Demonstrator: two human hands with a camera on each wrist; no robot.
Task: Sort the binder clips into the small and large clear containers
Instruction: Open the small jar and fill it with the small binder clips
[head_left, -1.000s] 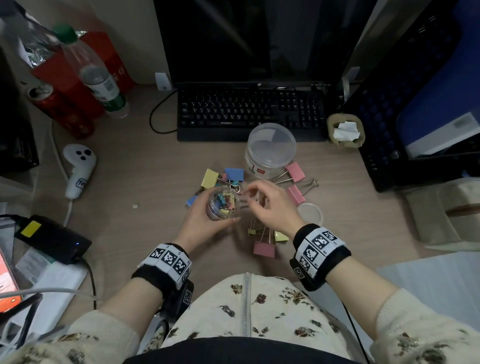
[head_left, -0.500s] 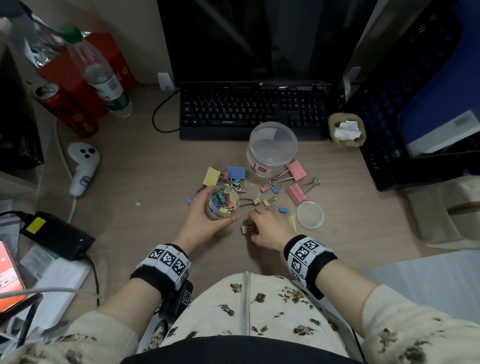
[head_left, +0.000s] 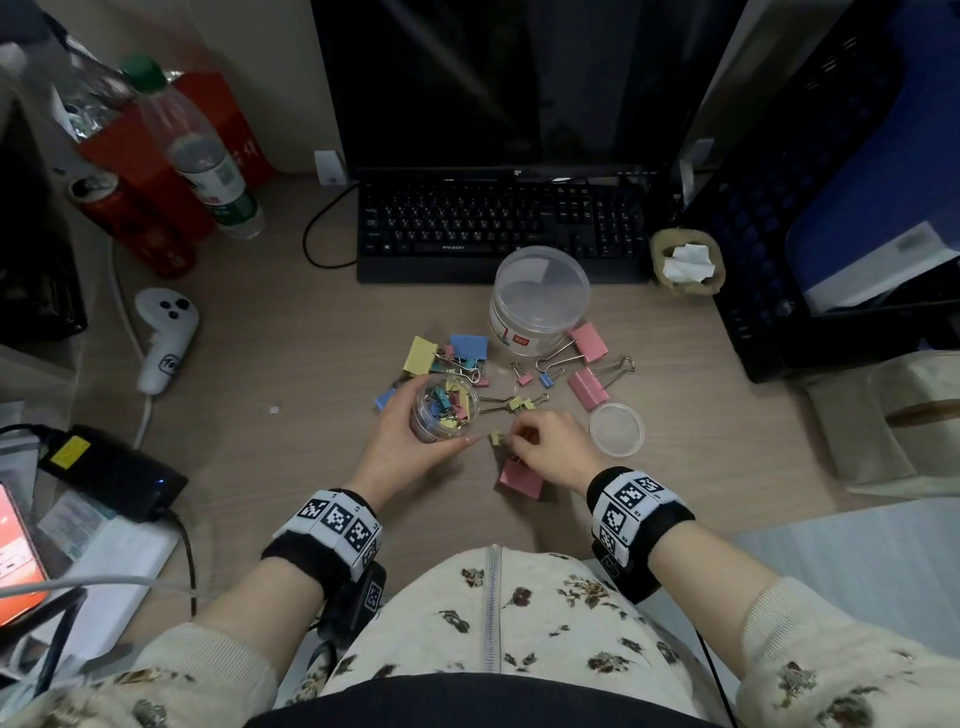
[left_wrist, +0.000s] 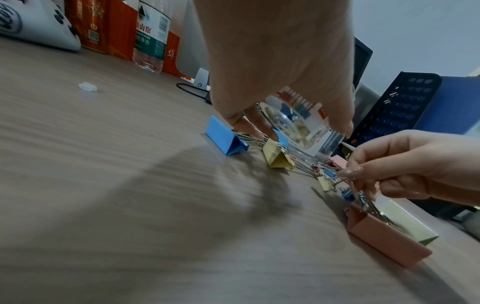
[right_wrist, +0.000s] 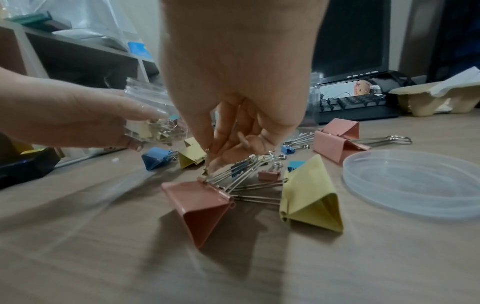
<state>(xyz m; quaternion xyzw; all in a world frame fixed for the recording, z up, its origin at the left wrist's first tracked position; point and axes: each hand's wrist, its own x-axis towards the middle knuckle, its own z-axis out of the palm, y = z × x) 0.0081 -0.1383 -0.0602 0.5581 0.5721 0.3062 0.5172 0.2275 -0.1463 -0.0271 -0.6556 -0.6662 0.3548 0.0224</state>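
Observation:
My left hand (head_left: 410, 447) grips the small clear container (head_left: 444, 410), tilted just above the desk and part full of small coloured clips. My right hand (head_left: 511, 441) pinches a small yellow clip (head_left: 496, 439) by its wire handles, just right of the container's mouth; the same clip (left_wrist: 326, 183) hangs from those fingers in the left wrist view. The large clear container (head_left: 540, 301) stands in front of the keyboard. Large clips lie around: yellow (head_left: 421, 356), blue (head_left: 469, 347), two pink (head_left: 588, 340), and one pink (right_wrist: 202, 205) under my right hand. A few small clips (head_left: 544, 380) lie between.
A small clear lid (head_left: 616, 429) lies right of my right hand. The black keyboard (head_left: 498, 228) and monitor are behind. A white controller (head_left: 166, 338), a water bottle (head_left: 208, 166) and red boxes stand at the left, a black crate (head_left: 779, 208) at the right.
My right hand left the small container's mouth, dropped to the desk, picked up a small yellow clip and has lifted it back towards the container. The left hand kept holding the container.

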